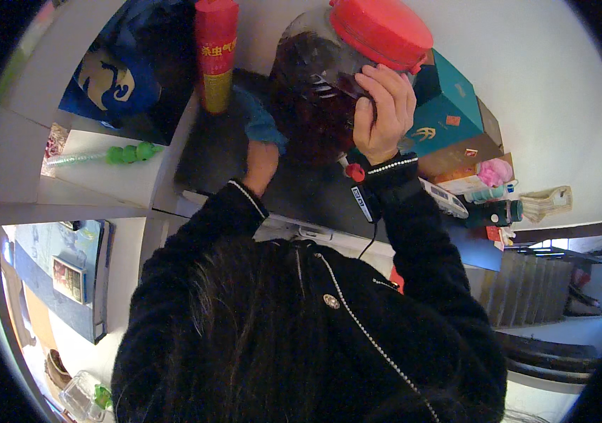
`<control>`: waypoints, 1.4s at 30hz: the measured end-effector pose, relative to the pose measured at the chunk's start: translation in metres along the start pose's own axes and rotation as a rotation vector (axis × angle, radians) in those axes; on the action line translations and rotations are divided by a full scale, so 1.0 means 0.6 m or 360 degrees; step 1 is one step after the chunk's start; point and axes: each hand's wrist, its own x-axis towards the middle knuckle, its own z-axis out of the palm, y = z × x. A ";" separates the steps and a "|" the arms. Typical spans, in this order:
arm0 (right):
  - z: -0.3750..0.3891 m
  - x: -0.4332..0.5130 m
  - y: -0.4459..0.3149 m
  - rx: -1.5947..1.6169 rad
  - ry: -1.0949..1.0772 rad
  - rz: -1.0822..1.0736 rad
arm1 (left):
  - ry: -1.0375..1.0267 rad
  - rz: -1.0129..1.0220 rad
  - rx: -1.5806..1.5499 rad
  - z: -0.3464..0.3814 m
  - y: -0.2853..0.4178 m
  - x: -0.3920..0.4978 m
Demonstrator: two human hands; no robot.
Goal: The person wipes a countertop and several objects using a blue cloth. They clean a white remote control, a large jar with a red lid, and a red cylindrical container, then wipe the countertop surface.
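A large clear jar (311, 95) with a red screw lid (385, 31) and dark red contents leans to the right over a dark countertop (311, 190). My right hand (385, 113) grips its side just below the lid, fingers spread over the wall. In my left hand (263, 164) is a blue cloth (264, 119), pressed near the dark surface left of the jar's base. That hand's fingers are mostly hidden by the cloth. Behind the cloth stands a red and yellow insecticide spray can (216, 58). The bottom of the jar is partly in shadow, so its contact with the surface is unclear.
A dark blue bag (126, 79) stands at left, above a shelf holding a green beaded ornament (134, 153). Teal and brown boxes (446, 113), a dark green bottle (494, 213) and a white power strip (443, 198) line the right. A black cable (369, 240) hangs over the front edge.
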 end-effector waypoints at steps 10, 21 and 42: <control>-0.005 0.002 0.001 0.0021 0.0002 0.0009 | 0.0201 0.0566 -0.0068 -0.013 0.183 0.083; -0.023 -0.015 0.020 0.0504 0.0123 0.0076 | 0.0251 0.1292 0.0530 0.011 0.297 0.066; -0.045 -0.014 0.058 0.0571 0.0067 -0.0051 | -0.1276 0.1017 0.1221 0.061 0.479 0.377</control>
